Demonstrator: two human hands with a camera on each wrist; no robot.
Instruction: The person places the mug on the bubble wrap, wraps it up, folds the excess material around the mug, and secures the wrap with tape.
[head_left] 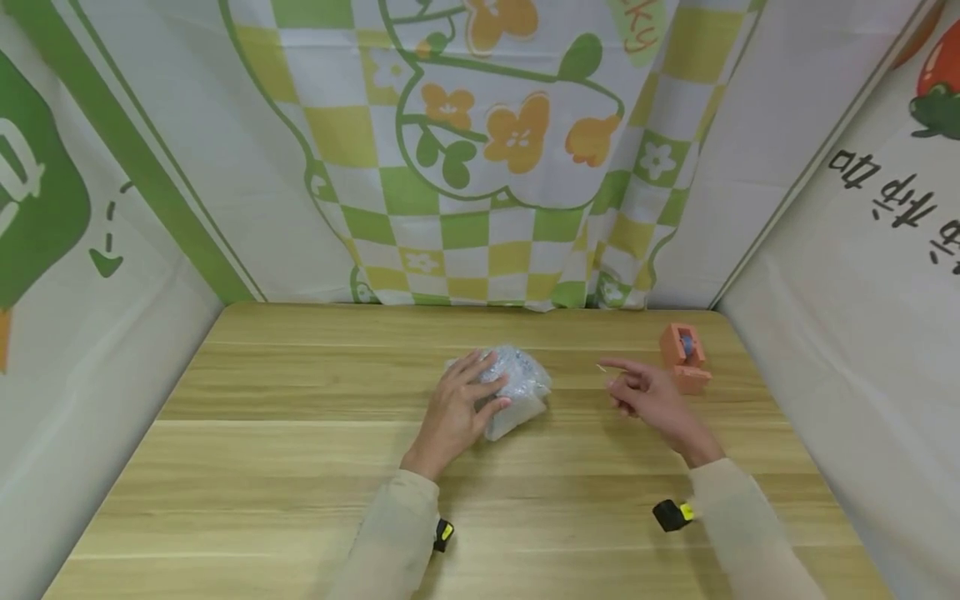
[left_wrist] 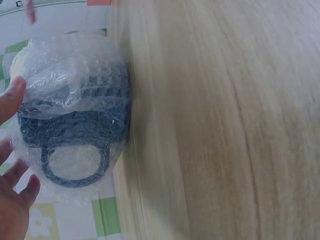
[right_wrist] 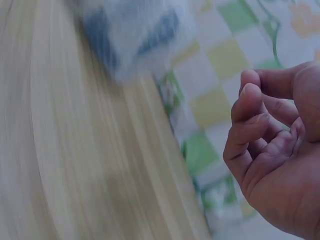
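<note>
My left hand (head_left: pixel 455 406) rests on a bubble-wrapped bundle (head_left: pixel 528 387), its fingers spread over the left side. Through the wrap in the left wrist view shows a dark blue, mug-like item (left_wrist: pixel 75 127) with a loop handle (left_wrist: pixel 75 182). To the right, my right hand (head_left: pixel 651 402) hovers apart from the bundle. Its index finger points left, with a small clear strip (head_left: pixel 602 367), apparently tape, at the tip; the other fingers are curled. In the right wrist view the bundle (right_wrist: pixel 132 37) is blurred, beyond the fingers.
An orange tape dispenser (head_left: pixel 688 377) with a blue core stands right beside my right hand. Beneath everything is a wood-grain table (head_left: pixel 300 500), backed by a checked curtain (head_left: pixel 480 250) with printed walls on both sides.
</note>
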